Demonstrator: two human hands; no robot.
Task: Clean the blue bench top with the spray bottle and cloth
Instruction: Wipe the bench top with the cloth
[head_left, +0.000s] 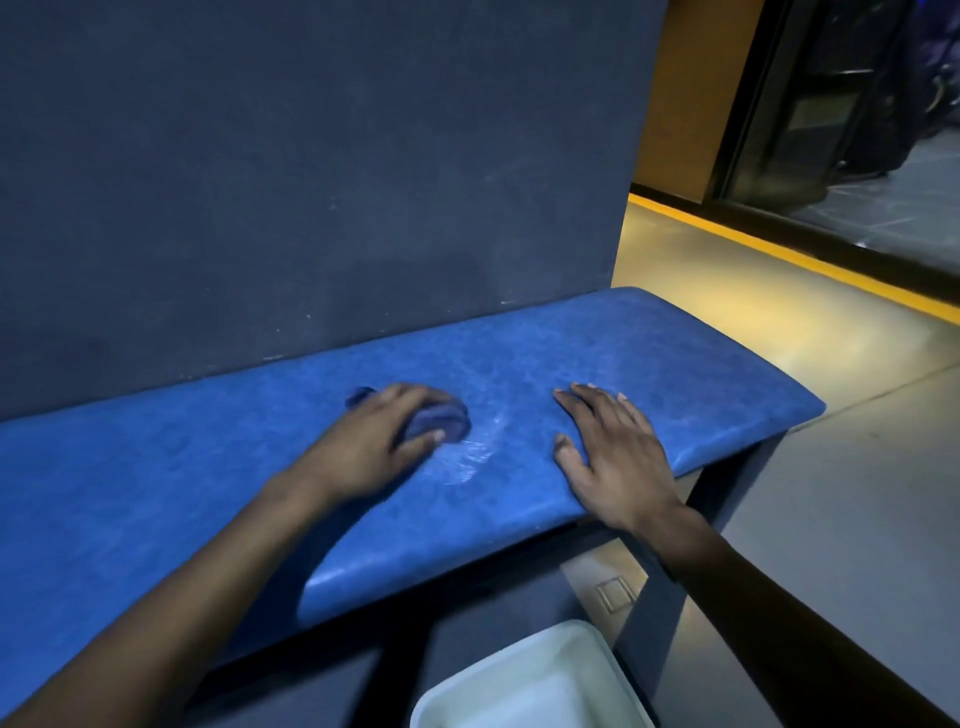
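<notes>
The blue padded bench top (675, 358) runs from the lower left to the right end against a dark wall. My left hand (379, 441) presses a crumpled blue cloth (441, 421) onto the middle of the bench. Just right of the cloth lies a wet, shiny patch (465, 460). My right hand (608, 452) rests flat on the bench near its front edge, fingers spread, holding nothing. No spray bottle is in view.
A white bin or tub (524, 686) stands on the floor below the bench's front edge. The dark wall (311, 182) backs the bench. Grey floor with a yellow stripe (789, 254) lies to the right, beside a glass door.
</notes>
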